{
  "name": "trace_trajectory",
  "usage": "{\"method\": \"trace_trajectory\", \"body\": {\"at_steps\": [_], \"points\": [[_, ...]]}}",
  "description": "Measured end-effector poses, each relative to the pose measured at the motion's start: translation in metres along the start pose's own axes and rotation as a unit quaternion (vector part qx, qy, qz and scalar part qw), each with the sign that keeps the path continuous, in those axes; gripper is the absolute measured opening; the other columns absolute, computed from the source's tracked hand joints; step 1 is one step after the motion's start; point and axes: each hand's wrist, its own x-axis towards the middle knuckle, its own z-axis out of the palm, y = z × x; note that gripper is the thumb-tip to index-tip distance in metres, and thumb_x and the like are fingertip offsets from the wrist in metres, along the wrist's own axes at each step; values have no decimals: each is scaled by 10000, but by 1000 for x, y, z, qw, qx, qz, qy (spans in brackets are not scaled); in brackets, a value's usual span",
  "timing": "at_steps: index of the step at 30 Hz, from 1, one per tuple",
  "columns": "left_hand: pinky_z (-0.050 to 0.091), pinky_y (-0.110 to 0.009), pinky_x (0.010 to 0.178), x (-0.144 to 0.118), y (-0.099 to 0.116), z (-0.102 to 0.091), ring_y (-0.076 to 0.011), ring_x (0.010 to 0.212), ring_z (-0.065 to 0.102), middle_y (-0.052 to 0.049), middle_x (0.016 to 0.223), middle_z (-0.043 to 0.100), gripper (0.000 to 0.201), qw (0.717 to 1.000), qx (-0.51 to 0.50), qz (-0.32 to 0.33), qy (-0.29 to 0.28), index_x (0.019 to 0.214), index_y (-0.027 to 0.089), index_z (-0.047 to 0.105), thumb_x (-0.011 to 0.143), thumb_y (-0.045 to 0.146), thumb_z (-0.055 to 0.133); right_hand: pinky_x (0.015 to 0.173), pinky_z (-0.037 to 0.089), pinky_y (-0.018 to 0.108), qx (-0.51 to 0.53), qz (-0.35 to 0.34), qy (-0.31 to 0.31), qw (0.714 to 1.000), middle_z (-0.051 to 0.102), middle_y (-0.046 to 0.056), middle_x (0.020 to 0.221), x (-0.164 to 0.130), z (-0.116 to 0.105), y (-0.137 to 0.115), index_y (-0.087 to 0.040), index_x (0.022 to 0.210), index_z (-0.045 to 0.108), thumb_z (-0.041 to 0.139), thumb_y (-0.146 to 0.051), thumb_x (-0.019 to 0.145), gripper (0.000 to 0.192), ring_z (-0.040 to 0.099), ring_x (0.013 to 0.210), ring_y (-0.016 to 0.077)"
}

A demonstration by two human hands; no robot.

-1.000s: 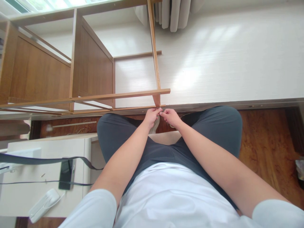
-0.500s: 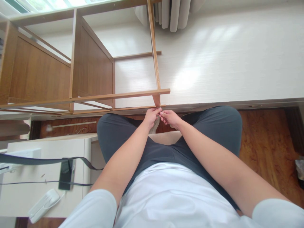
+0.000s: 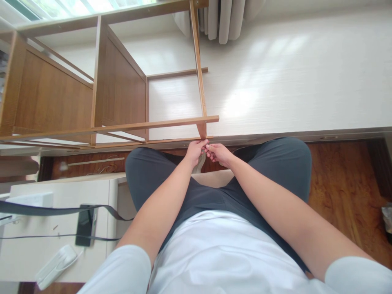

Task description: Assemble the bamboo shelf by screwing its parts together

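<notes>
A brown wooden rack with panel dividers lies on its side across the white tabletop. Just below its right end, my left hand and my right hand meet with their fingertips together. Both hands are closed in a pinch. Anything between the fingers is too small or hidden to make out. The rack's upright end bar comes down just above my fingertips; I cannot tell whether they touch it.
The white tabletop stretches to the right, with a grey curtain behind. To my lower left, a pale cabinet bears a black phone, a white device, small pieces and dark straps. My knees are against the table edge.
Both hands stay pinched together in the same place. The view has shifted very slightly; nothing else visibly moves.
</notes>
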Motion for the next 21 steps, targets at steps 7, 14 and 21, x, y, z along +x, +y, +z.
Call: {"method": "trace_trajectory", "body": {"at_steps": [7, 14, 21], "points": [[356, -213, 487, 0, 1, -2, -81, 516, 506, -14, 613, 583, 281, 1000, 6, -14, 26, 816, 120, 718, 751, 380, 804, 400, 320, 163, -60, -10, 10, 998, 563, -27, 581, -3, 4, 3, -163, 748, 624, 621, -400, 923, 295, 436, 438, 60], [331, -205, 508, 0, 1, -6, -88, 585, 492, -25, 700, 616, 244, 995, 89, 13, 52, 820, 134, 746, 742, 365, 750, 428, 328, 180, -203, -21, 24, 979, 566, -28, 552, -3, 1, 5, -165, 701, 613, 582, -272, 925, 250, 439, 438, 69], [416, -285, 686, -27, 11, -12, -158, 699, 539, -27, 682, 643, 148, 958, 231, 111, 127, 664, 167, 688, 720, 299, 726, 528, 354, 214, -301, -30, 31, 953, 585, -14, 535, 1, -1, 9, -148, 662, 620, 596, -228, 894, 247, 464, 471, 80]]}}
